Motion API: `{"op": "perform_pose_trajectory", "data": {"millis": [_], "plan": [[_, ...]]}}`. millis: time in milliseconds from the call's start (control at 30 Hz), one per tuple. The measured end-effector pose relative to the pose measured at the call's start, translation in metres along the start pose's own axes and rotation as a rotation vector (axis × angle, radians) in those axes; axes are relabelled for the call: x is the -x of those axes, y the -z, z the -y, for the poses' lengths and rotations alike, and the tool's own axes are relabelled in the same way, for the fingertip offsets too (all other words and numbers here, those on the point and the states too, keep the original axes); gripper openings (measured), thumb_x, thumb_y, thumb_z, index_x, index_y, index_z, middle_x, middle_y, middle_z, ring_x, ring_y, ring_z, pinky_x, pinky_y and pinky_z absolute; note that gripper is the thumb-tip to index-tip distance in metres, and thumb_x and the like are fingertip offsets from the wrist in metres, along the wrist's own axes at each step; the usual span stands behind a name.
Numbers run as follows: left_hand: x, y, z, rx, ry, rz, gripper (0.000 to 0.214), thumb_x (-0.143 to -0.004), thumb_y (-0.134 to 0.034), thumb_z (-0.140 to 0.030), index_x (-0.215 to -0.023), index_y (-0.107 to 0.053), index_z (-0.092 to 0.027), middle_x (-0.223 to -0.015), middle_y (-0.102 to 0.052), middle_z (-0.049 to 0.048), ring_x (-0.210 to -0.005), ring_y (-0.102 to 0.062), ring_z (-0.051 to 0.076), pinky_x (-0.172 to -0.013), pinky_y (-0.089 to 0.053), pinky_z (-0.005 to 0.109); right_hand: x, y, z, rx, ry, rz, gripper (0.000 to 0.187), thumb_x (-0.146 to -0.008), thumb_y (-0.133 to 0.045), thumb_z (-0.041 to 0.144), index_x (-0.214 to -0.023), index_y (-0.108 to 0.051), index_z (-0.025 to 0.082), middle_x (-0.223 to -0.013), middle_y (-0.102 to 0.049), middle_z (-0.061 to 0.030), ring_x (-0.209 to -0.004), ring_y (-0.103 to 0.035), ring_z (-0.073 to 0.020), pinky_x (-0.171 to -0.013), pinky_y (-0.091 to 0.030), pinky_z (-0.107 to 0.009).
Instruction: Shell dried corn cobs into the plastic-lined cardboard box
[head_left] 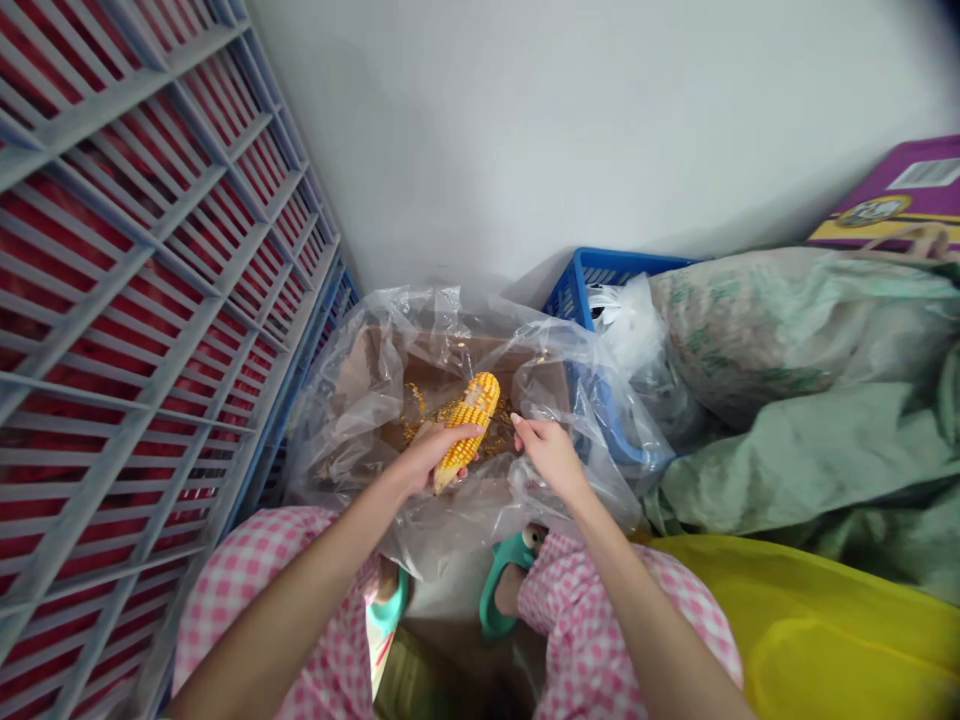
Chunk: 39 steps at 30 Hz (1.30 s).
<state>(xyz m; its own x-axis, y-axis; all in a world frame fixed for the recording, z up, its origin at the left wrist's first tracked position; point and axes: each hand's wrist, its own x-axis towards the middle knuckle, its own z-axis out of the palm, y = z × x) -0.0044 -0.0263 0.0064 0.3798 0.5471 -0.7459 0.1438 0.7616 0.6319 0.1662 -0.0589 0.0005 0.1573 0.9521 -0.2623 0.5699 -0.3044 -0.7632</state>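
An ear of yellow corn (474, 412) is in my left hand (433, 455), tilted with its tip toward the upper right. My fingers wrap round its lower part. A pale patch without kernels shows on its upper side. Just right of the corn, my right hand (546, 450) is closed in a pinch. A thin dark line runs near its fingertips, too small to name. Both hands are over a cardboard box (360, 365) lined with a clear plastic bag (427, 535). Loose corn kernels (496, 437) lie at the bottom, partly hidden by the corn and hands.
Tall plastic crates (161, 250) stand close on the left, against the white wall (480, 150). Right of the box are a blue basket (581, 290), stuffed sacks (757, 330), a purple carton (900, 200) and a yellow bag (825, 630). A green slipper (495, 590) is below the box.
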Motion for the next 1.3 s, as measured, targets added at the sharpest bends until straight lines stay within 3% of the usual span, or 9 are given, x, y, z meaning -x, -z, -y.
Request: {"op": "perform_pose_trajectory", "data": {"millis": [133, 267, 467, 600, 733, 867, 967, 1133, 1300], "plan": [[-0.02, 0.005, 0.012, 0.151, 0.149, 0.056, 0.026, -0.071, -0.053, -0.037, -0.085, -0.049, -0.015, -0.055, -0.054, 0.0001, -0.034, -0.046, 0.008, -0.029, -0.032, 0.016, -0.007, -0.023, -0.019, -0.112, -0.103, 0.006, 0.049, -0.079, -0.034, 0.054, -0.048, -0.045, 0.017, -0.038, -0.034, 0.0051, -0.037, -0.03, -0.0078, -0.044, -0.022, -0.022], [-0.032, 0.008, 0.021, 0.225, 0.207, 0.083, 0.024, -0.073, -0.05, -0.036, -0.083, -0.049, -0.014, -0.054, -0.054, 0.0016, -0.033, -0.045, 0.008, -0.028, -0.032, 0.015, -0.01, -0.038, -0.032, -0.264, -0.226, 0.042, 0.047, -0.075, -0.039, 0.056, -0.049, -0.044, 0.018, -0.035, -0.029, 0.0069, -0.034, -0.024, -0.0067, -0.04, -0.018, -0.022], [-0.035, 0.013, 0.024, 0.376, 0.287, 0.14, 0.025, -0.075, -0.048, -0.036, -0.082, -0.049, -0.013, -0.055, -0.054, 0.0036, -0.034, -0.046, 0.008, -0.028, -0.033, 0.014, -0.008, -0.05, -0.032, -0.461, -0.368, 0.065, 0.042, -0.075, -0.042, 0.055, -0.052, -0.041, 0.019, -0.036, -0.022, 0.0093, -0.032, -0.019, -0.0058, -0.036, -0.016, -0.021], [-0.031, 0.016, 0.019, 0.598, 0.366, 0.255, 0.027, -0.076, -0.046, -0.039, -0.082, -0.048, -0.013, -0.058, -0.053, 0.0035, -0.036, -0.045, 0.006, -0.03, -0.034, 0.012, -0.009, -0.052, -0.023, -0.507, -0.396, 0.092, 0.04, -0.079, -0.037, 0.051, -0.054, -0.038, 0.02, -0.038, -0.019, 0.0103, -0.032, -0.016, -0.0056, -0.034, -0.016, -0.021], [-0.027, 0.017, 0.01, 0.671, 0.366, 0.309, 0.028, -0.077, -0.044, -0.04, -0.083, -0.047, -0.013, -0.059, -0.052, 0.0033, -0.036, -0.044, 0.005, -0.03, -0.033, 0.011, -0.016, -0.038, -0.015, -0.477, -0.376, 0.099, 0.039, -0.079, -0.039, 0.046, -0.051, -0.04, 0.019, -0.037, -0.025, 0.0084, -0.033, -0.018, -0.0062, -0.037, -0.017, -0.022], [-0.028, 0.016, 0.004, 0.571, 0.292, 0.26, 0.026, -0.076, -0.045, -0.039, -0.084, -0.047, -0.015, -0.058, -0.052, 0.0032, -0.036, -0.044, 0.006, -0.029, -0.031, 0.011, -0.024, -0.013, -0.01, -0.044, -0.128, -0.063, 0.043, -0.079, -0.043, 0.043, -0.045, -0.044, 0.017, -0.04, -0.04, 0.0017, -0.042, -0.037, -0.0095, -0.047, -0.023, -0.023], [-0.032, 0.015, 0.002, 0.417, 0.214, 0.186, 0.025, -0.075, -0.047, -0.038, -0.088, -0.047, -0.017, -0.057, -0.054, 0.003, -0.035, -0.045, 0.007, -0.028, -0.03, 0.012, -0.024, -0.003, -0.007, 0.231, -0.001, -0.087, 0.044, -0.082, -0.037, 0.042, -0.048, -0.05, 0.018, -0.046, -0.051, -0.0022, -0.05, -0.046, -0.0123, -0.052, -0.026, -0.023], [-0.031, 0.01, 0.002, 0.154, 0.135, 0.102, 0.026, -0.073, -0.05, -0.038, -0.085, -0.049, -0.015, -0.056, -0.055, 0.002, -0.034, -0.047, 0.008, -0.027, -0.032, 0.015, -0.024, 0.0, -0.006, 0.345, 0.033, -0.078, 0.045, -0.084, -0.035, 0.043, -0.053, -0.057, 0.018, -0.054, -0.06, -0.0057, -0.052, -0.05, -0.0138, -0.052, -0.026, -0.024], [-0.026, 0.007, -0.001, -0.038, 0.094, 0.073, 0.025, -0.072, -0.053, -0.037, -0.08, -0.051, -0.013, -0.054, -0.055, 0.0009, -0.032, -0.046, 0.008, -0.027, -0.032, 0.016, -0.024, 0.002, -0.01, 0.347, 0.075, -0.067, 0.044, -0.083, -0.036, 0.042, -0.051, -0.054, 0.018, -0.052, -0.057, -0.0056, -0.05, -0.047, -0.0131, -0.052, -0.025, -0.024]]}}
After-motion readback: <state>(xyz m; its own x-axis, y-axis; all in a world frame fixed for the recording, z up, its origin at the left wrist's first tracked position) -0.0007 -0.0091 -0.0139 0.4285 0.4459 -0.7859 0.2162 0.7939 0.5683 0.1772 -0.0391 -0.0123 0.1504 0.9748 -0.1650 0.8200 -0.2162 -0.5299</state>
